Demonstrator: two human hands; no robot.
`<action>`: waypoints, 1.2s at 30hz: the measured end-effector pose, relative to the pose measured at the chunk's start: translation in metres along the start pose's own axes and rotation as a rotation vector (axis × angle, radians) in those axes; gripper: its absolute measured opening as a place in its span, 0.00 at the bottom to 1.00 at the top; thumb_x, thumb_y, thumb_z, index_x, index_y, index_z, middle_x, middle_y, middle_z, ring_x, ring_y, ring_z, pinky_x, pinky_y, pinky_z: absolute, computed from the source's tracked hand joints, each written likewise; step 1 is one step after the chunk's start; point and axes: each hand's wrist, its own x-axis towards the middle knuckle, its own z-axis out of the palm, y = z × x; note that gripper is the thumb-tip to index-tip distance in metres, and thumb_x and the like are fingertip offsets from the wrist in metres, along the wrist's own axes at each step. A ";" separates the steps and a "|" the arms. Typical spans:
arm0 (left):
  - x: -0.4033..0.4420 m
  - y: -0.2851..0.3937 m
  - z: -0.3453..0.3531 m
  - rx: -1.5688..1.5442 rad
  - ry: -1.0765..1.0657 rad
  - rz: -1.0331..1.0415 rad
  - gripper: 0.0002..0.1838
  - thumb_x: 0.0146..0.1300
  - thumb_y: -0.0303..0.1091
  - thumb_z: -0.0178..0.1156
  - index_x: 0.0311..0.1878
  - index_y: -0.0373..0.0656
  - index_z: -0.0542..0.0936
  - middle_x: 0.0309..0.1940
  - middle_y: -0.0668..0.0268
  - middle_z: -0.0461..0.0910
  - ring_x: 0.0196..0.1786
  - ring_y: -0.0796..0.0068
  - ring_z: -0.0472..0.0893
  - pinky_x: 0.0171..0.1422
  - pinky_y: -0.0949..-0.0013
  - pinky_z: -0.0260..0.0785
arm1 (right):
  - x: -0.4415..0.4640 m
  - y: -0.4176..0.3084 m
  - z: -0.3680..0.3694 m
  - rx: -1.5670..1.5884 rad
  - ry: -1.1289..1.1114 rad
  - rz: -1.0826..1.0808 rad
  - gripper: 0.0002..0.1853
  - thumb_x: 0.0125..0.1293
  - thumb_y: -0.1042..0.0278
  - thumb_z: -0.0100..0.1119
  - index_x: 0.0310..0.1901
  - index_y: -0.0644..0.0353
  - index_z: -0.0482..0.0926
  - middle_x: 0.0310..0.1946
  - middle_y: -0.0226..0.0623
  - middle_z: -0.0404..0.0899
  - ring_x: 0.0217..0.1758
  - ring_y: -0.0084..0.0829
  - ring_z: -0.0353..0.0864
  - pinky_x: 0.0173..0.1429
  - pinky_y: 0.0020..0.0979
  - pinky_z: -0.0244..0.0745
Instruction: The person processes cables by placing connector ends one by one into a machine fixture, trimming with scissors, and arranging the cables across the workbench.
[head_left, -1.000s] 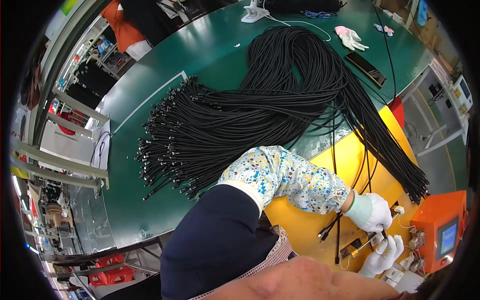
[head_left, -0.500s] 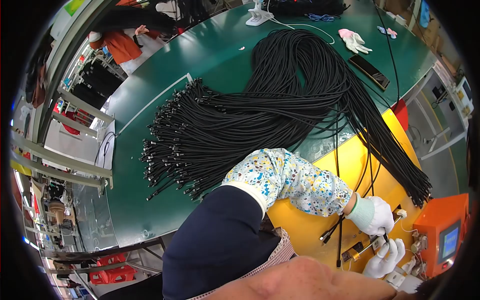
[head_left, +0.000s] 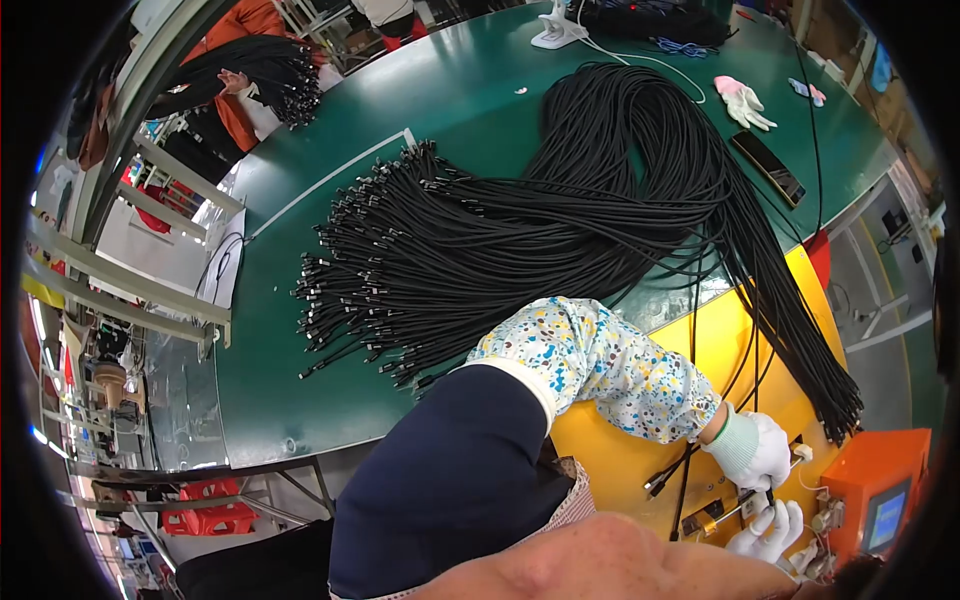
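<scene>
My left hand point(head_left: 762, 455), in a white glove with a patterned sleeve above it, is closed on a small black cable end point(head_left: 770, 496). Just below, my right hand point(head_left: 768, 530), also gloved, has its fingers bent around the lower side of that cable end; its thumb side is partly hidden. Both hands are over a yellow work surface point(head_left: 620, 450), beside a small metal fixture point(head_left: 703, 520) with a rod. Loose cable plugs point(head_left: 657, 485) lie left of my hands. A large bundle of black cables point(head_left: 480, 260) spreads over the green table point(head_left: 300, 410).
An orange box with a screen point(head_left: 880, 490) stands right of my hands. Farther back lie a phone point(head_left: 768, 168), a spare glove point(head_left: 743, 103) and a white clip stand point(head_left: 558, 28). At upper left, another person's hand point(head_left: 235, 82) is beside black cables. A red stool point(head_left: 208, 508) sits lower left.
The view has shifted, so the table and cables appear farther right. My hands stay together at the cable end. The other person at upper left now has a bundle of black cables in view.
</scene>
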 end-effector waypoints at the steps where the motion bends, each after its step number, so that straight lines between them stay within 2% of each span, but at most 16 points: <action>1: 0.000 0.000 0.000 -0.002 -0.009 -0.010 0.09 0.57 0.39 0.57 0.33 0.50 0.84 0.24 0.62 0.82 0.29 0.56 0.82 0.31 0.56 0.73 | 0.000 0.000 0.000 -0.008 0.000 0.004 0.08 0.69 0.75 0.53 0.47 0.68 0.76 0.51 0.51 0.71 0.55 0.45 0.73 0.60 0.41 0.67; 5: 0.001 0.002 -0.003 0.002 -0.049 -0.039 0.10 0.57 0.39 0.58 0.36 0.50 0.85 0.25 0.62 0.83 0.30 0.57 0.83 0.32 0.57 0.74 | -0.005 0.011 0.005 -0.023 0.028 -0.013 0.08 0.69 0.75 0.53 0.47 0.67 0.77 0.51 0.50 0.71 0.55 0.45 0.73 0.59 0.41 0.67; 10: 0.001 0.000 0.000 0.000 -0.018 -0.018 0.09 0.56 0.39 0.58 0.35 0.50 0.85 0.25 0.62 0.83 0.30 0.57 0.83 0.33 0.57 0.74 | -0.004 0.005 0.002 -0.032 0.009 0.034 0.08 0.69 0.76 0.53 0.47 0.67 0.77 0.51 0.50 0.71 0.55 0.45 0.73 0.59 0.40 0.67; 20: 0.001 -0.005 0.004 -0.023 0.024 0.025 0.08 0.56 0.39 0.58 0.33 0.50 0.84 0.22 0.63 0.81 0.29 0.57 0.82 0.30 0.57 0.73 | 0.002 -0.002 -0.003 -0.016 -0.015 -0.032 0.08 0.69 0.77 0.53 0.47 0.67 0.76 0.51 0.51 0.71 0.55 0.47 0.73 0.59 0.42 0.67; 34: 0.001 -0.004 0.002 -0.016 0.002 0.027 0.08 0.56 0.39 0.57 0.32 0.49 0.84 0.23 0.62 0.81 0.29 0.57 0.82 0.31 0.57 0.73 | 0.000 0.001 -0.004 -0.067 -0.043 -0.012 0.08 0.69 0.77 0.53 0.47 0.66 0.76 0.51 0.51 0.70 0.53 0.46 0.74 0.58 0.40 0.68; 36: 0.000 -0.004 0.001 -0.034 -0.005 0.005 0.08 0.56 0.38 0.57 0.32 0.49 0.83 0.24 0.62 0.81 0.30 0.57 0.82 0.32 0.57 0.73 | -0.005 0.006 0.008 0.031 0.035 0.053 0.07 0.68 0.77 0.54 0.46 0.66 0.76 0.51 0.51 0.71 0.52 0.46 0.74 0.57 0.40 0.69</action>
